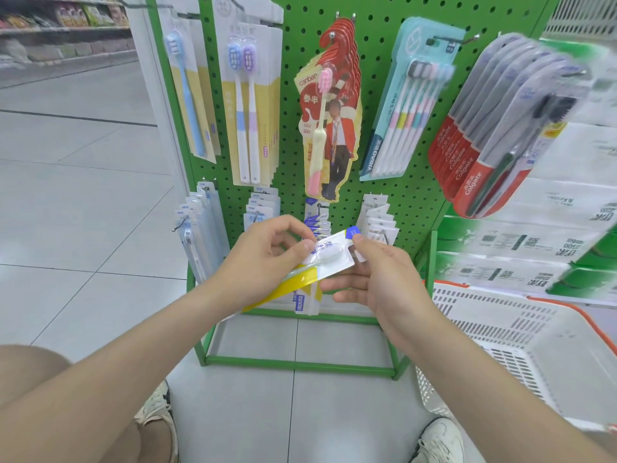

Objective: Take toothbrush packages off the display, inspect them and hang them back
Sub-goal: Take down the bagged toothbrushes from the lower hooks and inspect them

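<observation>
I hold one toothbrush package (329,257) with both hands in front of the lower row of the green pegboard display (377,25). The pack is white with a yellow band and a blue top corner, tilted up to the right, and a white brush head shows in its blister. My left hand (267,262) grips its middle with the thumb on the front. My right hand (380,272) pinches the top end, fingers underneath. Behind it, more packs hang on the lower hook (317,225).
Upper hooks carry a blue brush pack (192,95), a twin pack (245,105), red canban packs (329,128), a multi-brush pack (405,105) and Colgate packs (494,135). A white basket with an orange rim (521,332) stands at the right. Grey floor tiles lie left.
</observation>
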